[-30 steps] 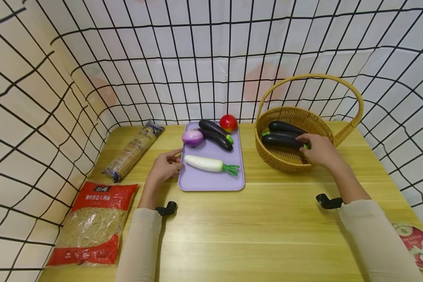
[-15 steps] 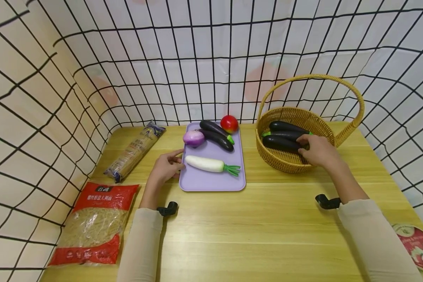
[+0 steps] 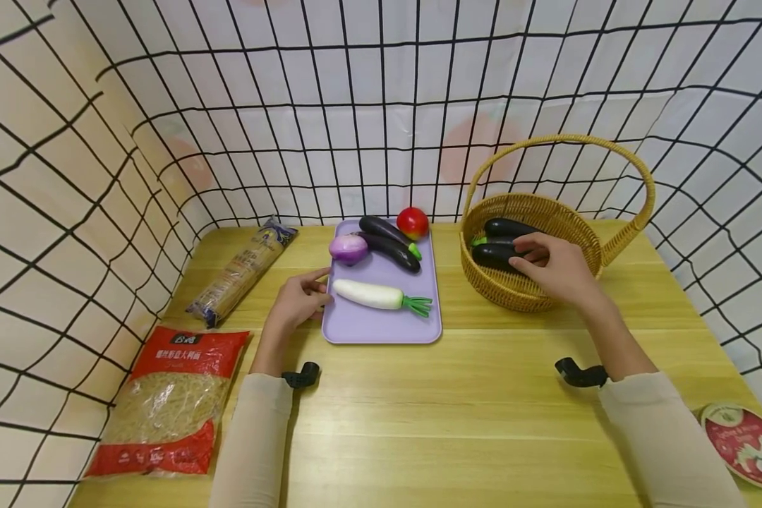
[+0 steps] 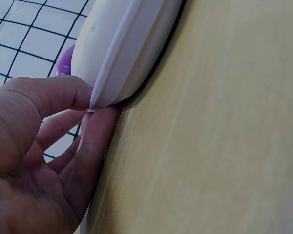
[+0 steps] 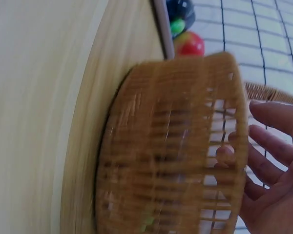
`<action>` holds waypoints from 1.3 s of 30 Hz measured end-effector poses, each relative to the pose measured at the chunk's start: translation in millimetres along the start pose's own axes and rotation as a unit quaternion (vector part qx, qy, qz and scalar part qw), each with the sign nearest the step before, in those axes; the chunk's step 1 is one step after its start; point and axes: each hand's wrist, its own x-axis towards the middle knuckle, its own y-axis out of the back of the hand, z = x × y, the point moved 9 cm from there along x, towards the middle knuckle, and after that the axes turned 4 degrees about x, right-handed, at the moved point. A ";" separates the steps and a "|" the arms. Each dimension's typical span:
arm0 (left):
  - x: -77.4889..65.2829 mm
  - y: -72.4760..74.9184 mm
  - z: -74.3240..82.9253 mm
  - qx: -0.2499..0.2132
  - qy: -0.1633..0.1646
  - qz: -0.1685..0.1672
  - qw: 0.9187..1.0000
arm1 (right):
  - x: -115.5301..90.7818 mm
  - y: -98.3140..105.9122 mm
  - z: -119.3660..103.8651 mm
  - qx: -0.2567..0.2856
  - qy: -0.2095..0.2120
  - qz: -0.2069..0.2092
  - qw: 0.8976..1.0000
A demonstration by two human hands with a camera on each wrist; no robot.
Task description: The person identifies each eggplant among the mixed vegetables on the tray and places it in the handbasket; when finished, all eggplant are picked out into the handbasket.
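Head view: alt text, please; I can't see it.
A person's right hand is over eggplants in a wicker basket; the left hand holds the left edge of a purple tray. On it lie a white radish, purple onion and two more eggplants, with a red fruit at its far right corner. Two packets lie at left.

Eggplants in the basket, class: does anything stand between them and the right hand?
Nothing visible does: in the head view, the right hand is over the basket, right by the eggplants, and the handle arches clear of it.
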 end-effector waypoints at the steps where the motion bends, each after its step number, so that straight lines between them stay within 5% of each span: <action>1: -0.1 -0.1 -0.2 0.000 0.001 0.000 1.000 | -0.3 -2.6 -3.2 0.012 0.003 0.001 1.000; 17: 0.1 -1.5 -1.0 0.001 0.004 -0.002 1.000 | 15.4 -64.0 -61.2 0.100 0.045 -0.018 0.994; 28: 3.7 -1.1 -3.2 -0.003 0.001 0.000 1.000 | 39.0 -110.4 -67.5 0.143 0.010 -0.047 0.989; 39: 0.1 -0.1 -0.1 0.000 -0.004 0.000 1.000 | 49.9 -136.0 -63.2 0.171 -0.011 -0.058 0.984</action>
